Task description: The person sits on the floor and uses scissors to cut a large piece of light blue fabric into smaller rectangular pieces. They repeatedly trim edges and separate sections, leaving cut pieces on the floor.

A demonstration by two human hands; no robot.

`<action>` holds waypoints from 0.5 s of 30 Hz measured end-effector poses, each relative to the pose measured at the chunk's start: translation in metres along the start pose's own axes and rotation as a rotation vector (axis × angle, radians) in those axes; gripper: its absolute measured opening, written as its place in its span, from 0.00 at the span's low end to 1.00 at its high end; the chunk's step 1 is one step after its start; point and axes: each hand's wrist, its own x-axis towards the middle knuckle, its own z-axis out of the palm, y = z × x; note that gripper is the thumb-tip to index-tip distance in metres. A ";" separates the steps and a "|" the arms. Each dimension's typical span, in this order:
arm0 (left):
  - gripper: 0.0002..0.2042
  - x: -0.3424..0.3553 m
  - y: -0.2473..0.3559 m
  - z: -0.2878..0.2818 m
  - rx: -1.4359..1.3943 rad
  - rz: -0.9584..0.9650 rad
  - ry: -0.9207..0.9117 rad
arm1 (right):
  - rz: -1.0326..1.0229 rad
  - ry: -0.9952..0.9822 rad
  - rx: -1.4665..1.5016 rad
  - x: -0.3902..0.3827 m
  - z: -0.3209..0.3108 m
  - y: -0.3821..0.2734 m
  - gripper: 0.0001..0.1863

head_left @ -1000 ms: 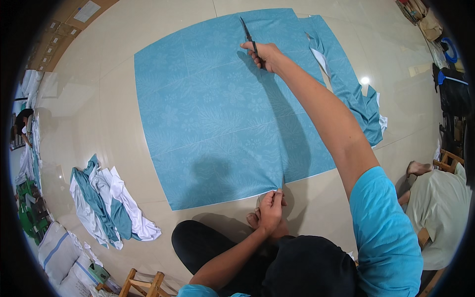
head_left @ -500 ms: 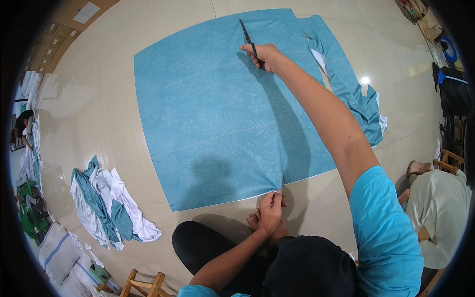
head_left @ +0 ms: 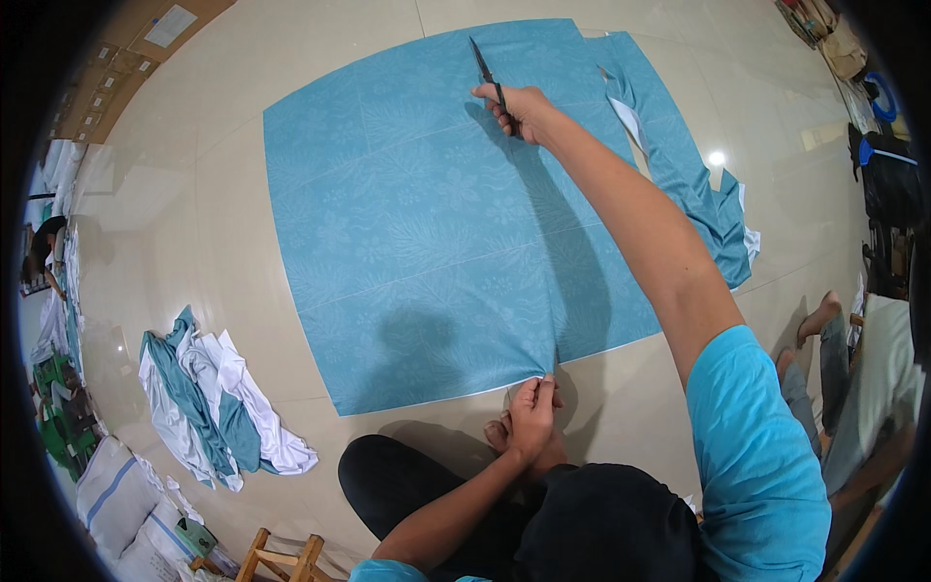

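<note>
We pinched the near edge of the cloth in our left grip; our right grip closed around scissors over its far part.

This looks like a cloth workshop: blue fabric on a tiled floor, scissors, heaped cloth, white sacks and cardboard boxes.

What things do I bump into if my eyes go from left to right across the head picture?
A crumpled cloth pile → scissors → the bright blue right sleeve → a black thing with blue trim.
</note>
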 end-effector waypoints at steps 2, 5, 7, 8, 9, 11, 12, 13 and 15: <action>0.16 0.000 0.000 0.000 -0.008 -0.007 -0.003 | -0.020 -0.017 0.004 0.001 0.001 -0.003 0.20; 0.16 0.000 0.000 0.000 -0.007 0.001 -0.008 | -0.020 -0.007 -0.006 0.004 0.003 -0.008 0.20; 0.16 0.000 0.000 0.000 -0.018 -0.002 -0.016 | -0.013 0.001 -0.017 0.006 0.005 -0.011 0.19; 0.16 0.000 0.001 0.000 -0.016 0.018 -0.012 | -0.011 0.001 -0.022 0.007 0.005 -0.013 0.19; 0.15 0.000 0.001 0.001 -0.023 0.015 -0.009 | -0.004 0.015 -0.035 0.008 0.005 -0.014 0.19; 0.15 0.000 0.002 0.001 -0.024 0.009 -0.008 | -0.016 -0.007 -0.022 0.010 0.005 -0.016 0.19; 0.15 -0.001 0.002 0.000 -0.019 0.006 -0.009 | -0.012 0.004 -0.028 0.011 0.006 -0.016 0.19; 0.15 -0.001 0.002 0.000 -0.024 -0.014 -0.012 | -0.024 -0.010 -0.019 0.012 0.006 -0.017 0.19; 0.15 -0.001 0.002 0.001 -0.008 0.004 0.001 | -0.023 0.010 -0.028 0.013 0.006 -0.018 0.19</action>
